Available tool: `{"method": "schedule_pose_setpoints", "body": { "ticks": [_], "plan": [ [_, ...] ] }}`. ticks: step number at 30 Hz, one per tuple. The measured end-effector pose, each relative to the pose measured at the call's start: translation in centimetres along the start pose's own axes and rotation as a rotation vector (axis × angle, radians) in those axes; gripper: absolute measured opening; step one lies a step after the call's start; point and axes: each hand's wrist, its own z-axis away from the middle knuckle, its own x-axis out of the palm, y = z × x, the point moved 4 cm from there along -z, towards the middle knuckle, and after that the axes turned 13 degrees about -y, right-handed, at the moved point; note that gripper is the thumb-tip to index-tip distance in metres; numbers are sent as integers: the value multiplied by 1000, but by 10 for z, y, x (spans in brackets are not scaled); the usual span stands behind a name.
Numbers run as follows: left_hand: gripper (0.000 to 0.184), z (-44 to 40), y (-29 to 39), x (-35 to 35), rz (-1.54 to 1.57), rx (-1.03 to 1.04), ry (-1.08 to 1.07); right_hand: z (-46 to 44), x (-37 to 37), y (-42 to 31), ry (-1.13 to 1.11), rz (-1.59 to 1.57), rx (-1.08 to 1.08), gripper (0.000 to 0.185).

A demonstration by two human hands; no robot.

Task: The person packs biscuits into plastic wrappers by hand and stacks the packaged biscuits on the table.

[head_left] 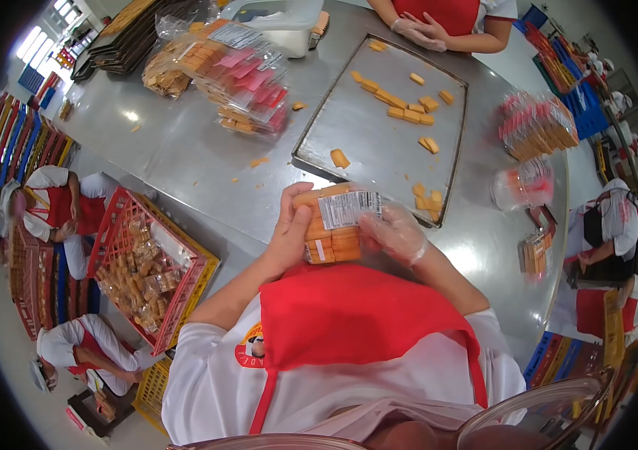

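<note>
Close to my chest, both hands hold a clear pack of biscuits with a white printed label on its upper part. My left hand, bare, grips the left side with the thumb across the front. My right hand wears a clear plastic glove, its fingers closed on the pack's upper right edge near the label. Just beyond the pack lies a metal baking tray with loose rectangular biscuits and broken pieces on it.
Packed biscuit bags pile at the left of the steel table; more packs stand at the right. A red crate of packs is at my left. Across the table, a co-worker's hands rest together. Other people sit nearby.
</note>
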Motion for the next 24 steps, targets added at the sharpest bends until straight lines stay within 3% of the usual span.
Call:
{"method": "schedule_pose_setpoints", "body": {
  "ticks": [3, 6, 9, 11, 13, 16, 17, 19, 21, 24],
  "plan": [
    [60, -6, 5, -1, 86, -37, -134, 1, -4, 5, 34, -38, 41, 39],
    [73, -12, 17, 9, 407, -12, -124, 3, -11, 11, 127, -182, 8, 39],
    [77, -11, 8, 5, 157, -42, -201, 14, -26, 26, 138, -400, -75, 40],
    [75, -6, 10, 10, 250, -105, -245, 40, -49, 18, 206, -539, -264, 41],
    [67, -4, 3, 1, 35, -75, -268, 83, -73, -3, 307, -635, -553, 41],
    [52, -3, -3, -8, -251, -58, -168, 182, -145, -36, 747, -423, -954, 34],
    [49, -2, -12, -18, -313, -43, -130, 210, -159, -55, 777, -500, -1213, 32],
    [44, -2, -20, -33, -510, -38, -84, 262, -187, -61, 1332, -476, -1313, 31],
    [39, -5, -22, -38, -788, -46, -64, 310, -245, -25, 1425, -429, -1373, 35],
    [36, -9, -26, -35, -882, -21, -60, 328, -296, 17, 1688, -666, -1238, 36]
  ]
}}
